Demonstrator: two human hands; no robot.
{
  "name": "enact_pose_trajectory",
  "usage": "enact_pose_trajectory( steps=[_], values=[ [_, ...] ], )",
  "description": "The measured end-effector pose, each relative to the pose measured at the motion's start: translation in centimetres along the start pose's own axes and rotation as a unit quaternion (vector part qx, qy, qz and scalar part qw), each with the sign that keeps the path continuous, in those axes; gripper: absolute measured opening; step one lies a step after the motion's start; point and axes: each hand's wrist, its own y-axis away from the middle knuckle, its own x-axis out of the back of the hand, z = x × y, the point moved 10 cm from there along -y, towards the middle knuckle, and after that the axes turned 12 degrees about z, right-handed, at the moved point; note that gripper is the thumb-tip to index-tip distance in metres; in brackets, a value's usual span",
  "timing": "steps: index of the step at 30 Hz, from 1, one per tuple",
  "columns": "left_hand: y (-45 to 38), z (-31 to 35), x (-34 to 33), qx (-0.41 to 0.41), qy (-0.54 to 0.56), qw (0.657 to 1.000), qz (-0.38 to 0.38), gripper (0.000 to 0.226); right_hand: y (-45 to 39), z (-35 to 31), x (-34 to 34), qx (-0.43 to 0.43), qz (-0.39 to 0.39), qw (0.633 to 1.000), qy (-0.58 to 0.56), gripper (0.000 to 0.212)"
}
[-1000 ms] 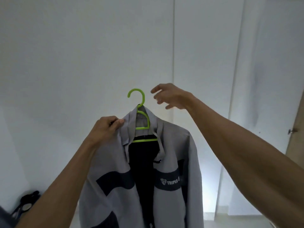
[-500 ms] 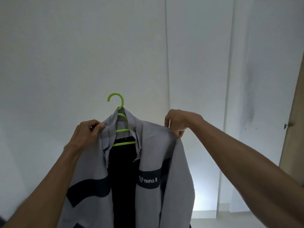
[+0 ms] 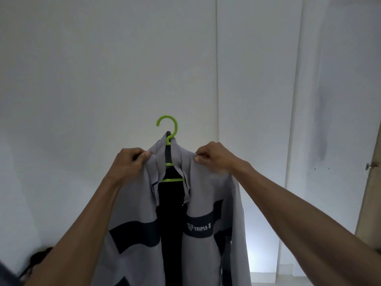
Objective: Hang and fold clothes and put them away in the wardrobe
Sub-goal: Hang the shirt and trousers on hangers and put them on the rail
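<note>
Grey jacket [image 3: 144, 234] on green hanger [image 3: 167, 139] | our left hand [image 3: 128, 164] and right hand [image 3: 214, 156] pinch its shoulders, one each side

Grey jacket [image 3: 202, 240] with dark navy bands, "TRIPLE-F" lettering on chest band, front open, dark lining showing. Draped on lime-green plastic hanger [image 3: 169, 139], hook upright above collar, held up mid-air.

White wall [image 3: 103, 79] fills the background, a wooden door [image 3: 371, 203] edges in at right, dark objects [image 3: 39, 260] sit low left.
</note>
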Motion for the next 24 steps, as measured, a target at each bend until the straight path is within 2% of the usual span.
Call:
enact_pose_trajectory(
  steps=[5,8,11,17,20,22,24],
  values=[
    [-0.2,-0.2,-0.4,-0.011,-0.002,0.999,-0.037,0.041,-0.1,2.3,3.6,-0.037,0.068,0.996,-0.035,0.021],
    [-0.1,-0.5,-1.1,-0.016,-0.020,0.999,-0.038,0.046,0.3,3.6,4.5,-0.051,0.046,0.998,-0.012,0.020],
    [-0.3,-0.3,-2.7,-0.032,-0.043,0.998,-0.028,0.041,0.6,4.5,4.8,-0.062,0.037,0.997,0.014,0.026],
    [-2.0,1.8,-5.7,-0.083,-0.046,0.995,-0.044,0.029,1.3,5.2,7.8,-0.071,0.088,0.991,0.070,0.024],
    [-3.3,2.8,-7.7,-0.090,-0.026,0.995,-0.026,0.023,2.6,6.6,8.3,-0.098,0.060,0.989,0.098,0.026],
    [-3.5,3.6,-10.2,-0.102,-0.001,0.993,-0.053,0.022,4.0,7.9,9.0,-0.130,0.054,0.984,0.105,0.029],
    [-3.3,4.9,-12.7,-0.112,0.022,0.989,-0.094,0.022,5.3,9.0,10.3,-0.161,0.083,0.978,0.101,0.031]
  ],
)
